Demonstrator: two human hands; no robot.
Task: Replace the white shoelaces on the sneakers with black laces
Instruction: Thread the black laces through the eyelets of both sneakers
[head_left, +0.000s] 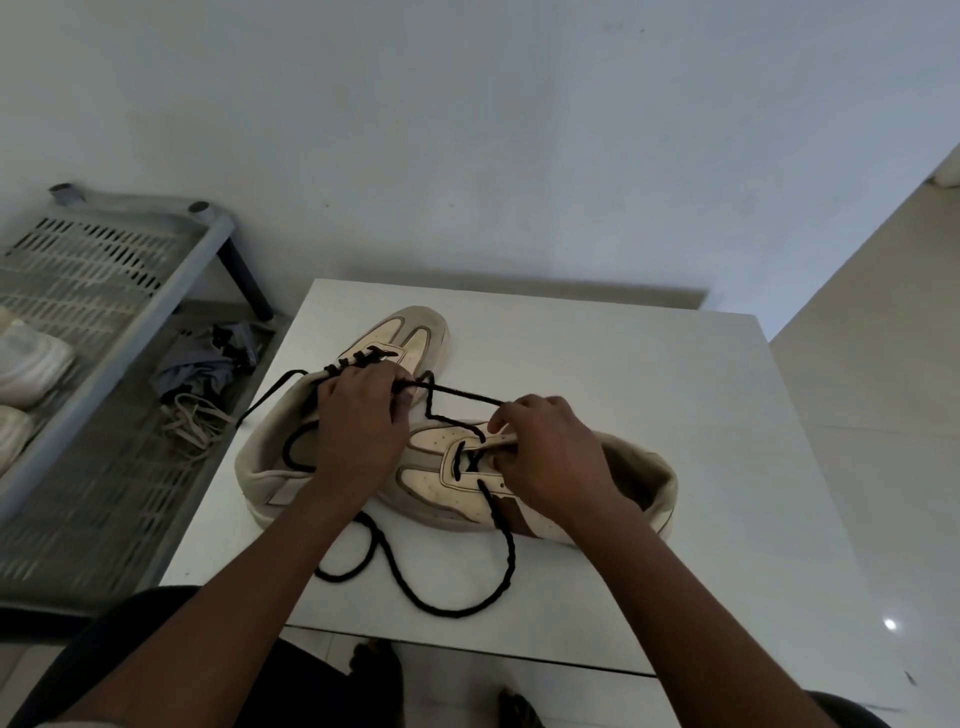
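Within left hand (358, 421), black lace (462, 393), pinched

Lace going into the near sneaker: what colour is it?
Black. The lace shows best in the head view, against the white table.

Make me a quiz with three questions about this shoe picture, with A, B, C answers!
1. Where do the old pale laces lie? A on the floor; B on the grey rack; C in a drawer.
2. How many sneakers sit on the white table? A one; B two; C four.
3. What is the right hand doing? A lying flat; B pinching the black lace at an eyelet; C holding scissors.
Answers: 1 B, they lie tangled on the rack's slatted shelf beside a grey cloth. 2 B, a far sneaker and a near sneaker. 3 B, its fingers curl on the lace over the near sneaker.
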